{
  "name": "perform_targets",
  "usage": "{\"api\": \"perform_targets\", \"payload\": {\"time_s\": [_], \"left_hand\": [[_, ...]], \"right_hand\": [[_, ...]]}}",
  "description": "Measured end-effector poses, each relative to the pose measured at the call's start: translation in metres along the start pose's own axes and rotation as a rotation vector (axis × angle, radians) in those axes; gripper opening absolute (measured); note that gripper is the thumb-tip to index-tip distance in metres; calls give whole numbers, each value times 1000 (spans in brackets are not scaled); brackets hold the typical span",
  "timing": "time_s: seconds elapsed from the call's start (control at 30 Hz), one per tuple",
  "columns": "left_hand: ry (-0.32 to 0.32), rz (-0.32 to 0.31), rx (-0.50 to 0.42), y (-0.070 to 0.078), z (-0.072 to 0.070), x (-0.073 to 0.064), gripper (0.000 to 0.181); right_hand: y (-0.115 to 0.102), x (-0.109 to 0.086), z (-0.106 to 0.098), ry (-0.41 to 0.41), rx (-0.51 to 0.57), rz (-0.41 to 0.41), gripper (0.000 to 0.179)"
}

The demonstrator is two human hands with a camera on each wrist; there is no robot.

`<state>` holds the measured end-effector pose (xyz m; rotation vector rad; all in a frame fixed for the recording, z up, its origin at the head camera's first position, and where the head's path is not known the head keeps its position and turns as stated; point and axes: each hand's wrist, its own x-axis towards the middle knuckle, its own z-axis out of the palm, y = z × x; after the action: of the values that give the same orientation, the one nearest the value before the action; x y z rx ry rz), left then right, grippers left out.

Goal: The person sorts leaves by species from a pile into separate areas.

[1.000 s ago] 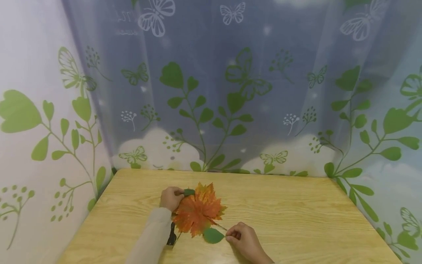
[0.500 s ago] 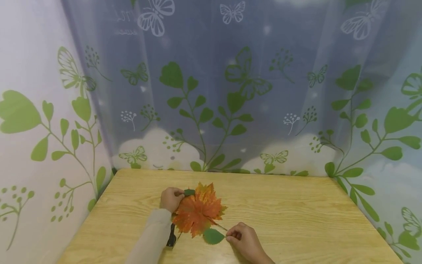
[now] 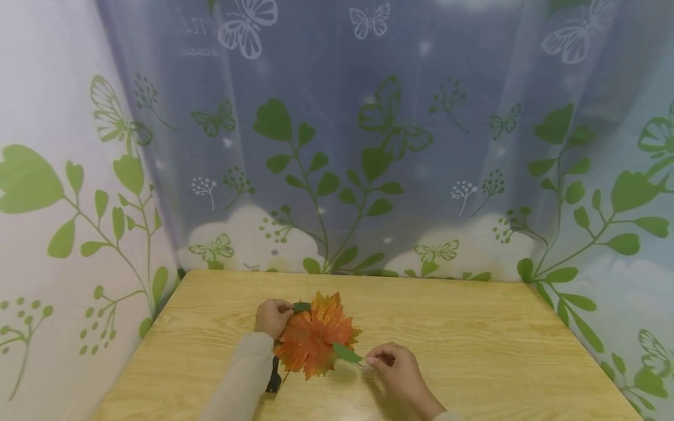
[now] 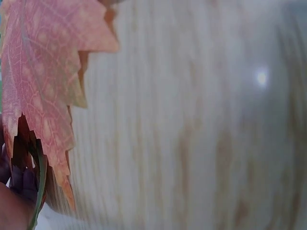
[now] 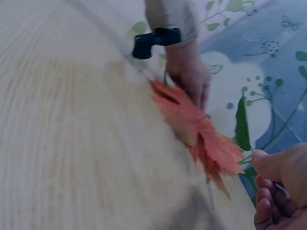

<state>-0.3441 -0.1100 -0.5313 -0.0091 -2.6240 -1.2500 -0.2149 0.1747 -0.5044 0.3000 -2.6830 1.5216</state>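
Note:
A cluster of orange maple leaves (image 3: 316,336), artificial-looking, sits low over the table. At its upper left, my left hand (image 3: 272,318) pinches the end of a small green leaf (image 3: 302,307). My right hand (image 3: 397,371) holds a second green leaf (image 3: 346,352) by its thin stem, between thumb and fingertips, at the cluster's right side. In the right wrist view this leaf (image 5: 242,124) stands nearly upright above the thumb tip. The left wrist view shows a maple leaf (image 4: 43,72) close up, partly covering the left fingers.
The wood-grain table (image 3: 474,339) extends around both hands. Below the left sleeve hangs a black strap (image 3: 274,377), beside a thin stem. A curtain (image 3: 337,146) printed with leaves and butterflies closes off the back and sides.
My right hand has risen slightly and moved right. Its green leaf has lifted and tilted, now overlapping the orange leaves. My left hand stays put.

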Motion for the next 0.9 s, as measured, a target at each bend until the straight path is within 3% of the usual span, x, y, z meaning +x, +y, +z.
{"api": "perform_targets", "payload": {"time_s": [0.3,0.47,0.9], "left_hand": [[-19,-4,4,0,-1,1,8],[-19,-6,7,1,-2,0,8],[-6,24,4,-8,4,4,6]], "right_hand": [[-10,5,-14,113,125,174,20],[-7,5,-20,189,133,203,18],[7,1,-53,253,116,293,31]]}}
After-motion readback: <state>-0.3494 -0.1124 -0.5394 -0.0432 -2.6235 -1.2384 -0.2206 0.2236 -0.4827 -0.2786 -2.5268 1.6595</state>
